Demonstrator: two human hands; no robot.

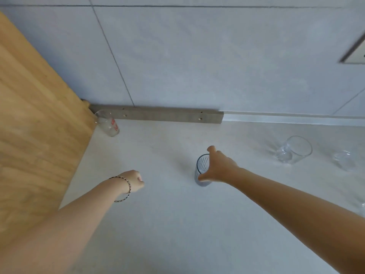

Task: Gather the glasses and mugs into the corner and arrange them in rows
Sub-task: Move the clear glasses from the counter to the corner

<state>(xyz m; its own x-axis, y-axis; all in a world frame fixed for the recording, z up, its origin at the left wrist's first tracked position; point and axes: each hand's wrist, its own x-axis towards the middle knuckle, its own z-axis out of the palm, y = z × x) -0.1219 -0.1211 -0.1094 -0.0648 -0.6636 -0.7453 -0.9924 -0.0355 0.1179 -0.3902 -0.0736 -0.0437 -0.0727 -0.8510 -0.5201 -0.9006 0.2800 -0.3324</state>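
Observation:
A tall blue-grey ribbed glass [201, 165] stands upright mid-counter. My right hand [219, 168] wraps around its right side, thumb low on the wall and a finger above the rim. My left hand [134, 181], with a bracelet on the wrist, hovers as a closed fist to the left, holding nothing. A clear glass with red print [108, 124] stands in the far-left corner against the wooden panel. A wide clear glass [294, 150] and a smaller clear glass [343, 160] stand at the right.
The pale counter [167, 224] meets a tiled wall at the back, with a grey strip [158, 114] along the joint. A wooden panel [35, 125] closes off the left side. Part of another glass [363, 206] shows at the right edge.

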